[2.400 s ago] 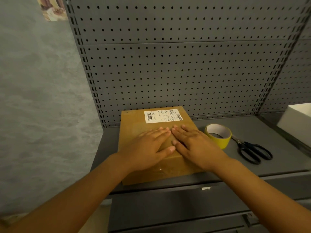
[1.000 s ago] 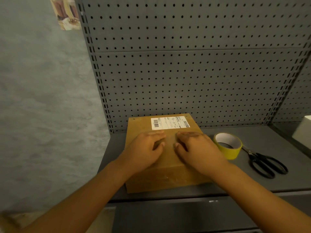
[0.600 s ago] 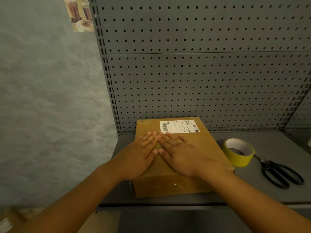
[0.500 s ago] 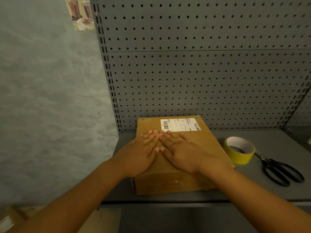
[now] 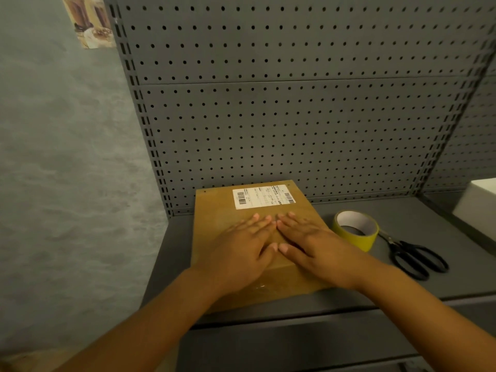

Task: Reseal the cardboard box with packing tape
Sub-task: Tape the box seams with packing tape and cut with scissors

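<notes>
A brown cardboard box (image 5: 214,208) with a white shipping label (image 5: 261,196) lies closed on a grey shelf (image 5: 416,226). My left hand (image 5: 241,251) and my right hand (image 5: 314,244) rest flat on its top, side by side, fingers extended and fingertips nearly touching along the middle. Neither hand holds anything. Glossy clear tape (image 5: 260,287) shows on the box's near face. A yellow roll of packing tape (image 5: 355,229) lies flat on the shelf just right of the box.
Black scissors (image 5: 413,257) lie right of the tape roll. A white box (image 5: 480,201) sits at the far right edge. A grey pegboard (image 5: 295,116) backs the shelf, and a textured wall (image 5: 67,170) stands to the left.
My hands have stayed flat on the box top, sliding slightly across it. The camera view has shifted a little, bringing the white box back into sight.
</notes>
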A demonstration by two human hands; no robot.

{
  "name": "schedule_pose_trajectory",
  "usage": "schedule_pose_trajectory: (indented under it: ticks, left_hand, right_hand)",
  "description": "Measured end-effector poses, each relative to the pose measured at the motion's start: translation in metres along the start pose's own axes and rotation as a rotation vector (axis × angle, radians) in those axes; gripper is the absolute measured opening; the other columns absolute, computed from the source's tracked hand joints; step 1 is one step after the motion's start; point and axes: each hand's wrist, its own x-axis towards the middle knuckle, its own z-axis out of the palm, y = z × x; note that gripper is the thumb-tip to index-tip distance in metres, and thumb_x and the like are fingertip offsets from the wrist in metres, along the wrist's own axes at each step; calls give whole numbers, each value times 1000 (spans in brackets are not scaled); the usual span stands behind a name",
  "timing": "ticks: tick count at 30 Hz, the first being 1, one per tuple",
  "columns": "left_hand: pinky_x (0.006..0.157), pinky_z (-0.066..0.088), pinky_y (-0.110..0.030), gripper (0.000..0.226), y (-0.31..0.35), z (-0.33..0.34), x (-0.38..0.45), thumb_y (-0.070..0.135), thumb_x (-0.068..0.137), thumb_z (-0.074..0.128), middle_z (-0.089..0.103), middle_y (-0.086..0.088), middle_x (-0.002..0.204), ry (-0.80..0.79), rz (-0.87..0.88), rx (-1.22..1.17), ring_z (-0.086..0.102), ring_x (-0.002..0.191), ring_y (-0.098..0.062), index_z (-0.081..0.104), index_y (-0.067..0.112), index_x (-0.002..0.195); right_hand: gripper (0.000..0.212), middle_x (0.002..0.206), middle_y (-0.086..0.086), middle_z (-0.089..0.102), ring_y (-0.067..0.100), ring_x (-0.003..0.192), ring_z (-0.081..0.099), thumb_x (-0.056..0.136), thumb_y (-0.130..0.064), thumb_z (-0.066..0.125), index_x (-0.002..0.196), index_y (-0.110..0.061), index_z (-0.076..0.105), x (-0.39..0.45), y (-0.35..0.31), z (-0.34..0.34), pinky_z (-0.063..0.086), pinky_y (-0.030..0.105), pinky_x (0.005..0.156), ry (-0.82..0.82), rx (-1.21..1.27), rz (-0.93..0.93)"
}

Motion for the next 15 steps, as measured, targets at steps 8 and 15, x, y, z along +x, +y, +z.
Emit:
schedule_pose_trajectory:
  ticks: [8,15]
  left_hand:
    - [119,0,-27,59,-9,-2,-3,60,95,21,0,22,156,-75,56,-35,-8,142,5,7,41,150]
    - [117,17,-33,50,-21,-14,-7,41,96,47,28,15,153,238,-216,-271,20,142,-5,35,36,144]
  right_hand:
    - [85,156,-19,19,2,145,12,78,-80,-4,147,-41,25,-4,16,2,9,28,119,113,-43,2]
    - [66,158,-15,12,9,146,12,93,-57,37,152,-34,16,-6,16,5,14,29,116,209,330,224]
